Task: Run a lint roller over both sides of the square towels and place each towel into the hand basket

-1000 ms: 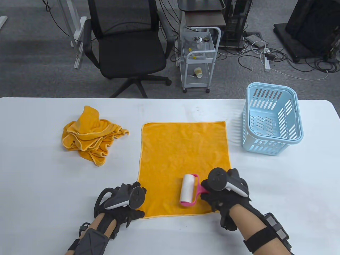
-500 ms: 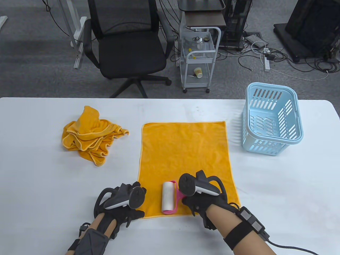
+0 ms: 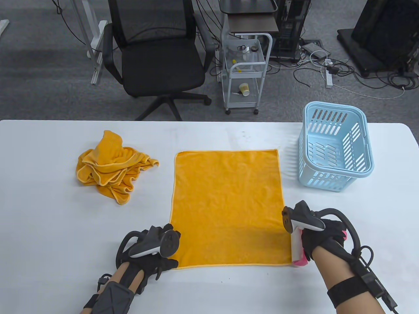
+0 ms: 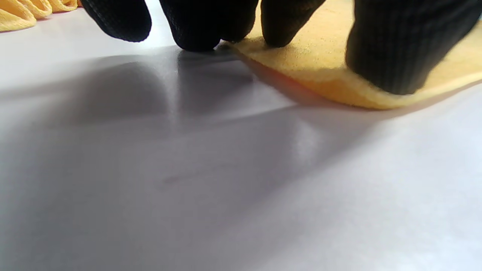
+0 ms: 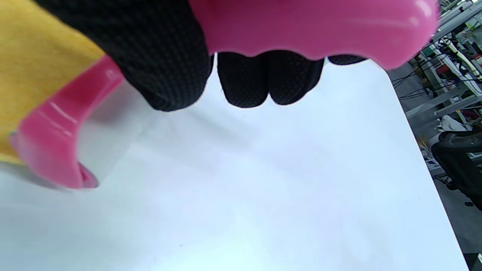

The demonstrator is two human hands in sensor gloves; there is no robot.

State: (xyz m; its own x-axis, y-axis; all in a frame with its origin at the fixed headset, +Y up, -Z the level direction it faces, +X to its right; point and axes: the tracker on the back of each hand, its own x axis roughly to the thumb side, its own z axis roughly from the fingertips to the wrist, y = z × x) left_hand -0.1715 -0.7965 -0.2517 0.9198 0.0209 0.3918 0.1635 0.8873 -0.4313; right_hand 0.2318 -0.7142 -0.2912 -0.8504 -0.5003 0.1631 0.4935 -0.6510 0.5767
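**Lint roller at the flat towel's near right corner**

We see the lint roller (image 3: 297,250), a white paper-wrapped cylinder in a glossy pink plastic frame, lying on the table just off the flat towel's right edge, by its near right corner. Our right hand (image 3: 319,234) has its gloved fingers curled round the smooth pink handle (image 5: 312,26); in the right wrist view the frame's curved end (image 5: 52,150) rests beside the towel's hem. The roller head sits on the left of the hand, towards the towel.

The flat towel (image 3: 227,206) is a fuzzy orange terry square with a stitched hem, spread out at the middle of the white table (image 3: 49,212). Our left hand (image 3: 154,252) pins its near left corner: in the left wrist view the black knit fingertips (image 4: 395,56) press down, straight and a little spread, some on the cloth and some on the bare table.

A second orange towel (image 3: 109,166) lies crumpled towards the far left. The hand basket (image 3: 335,145), pale blue slotted plastic with rounded corners, stands at the far right edge.
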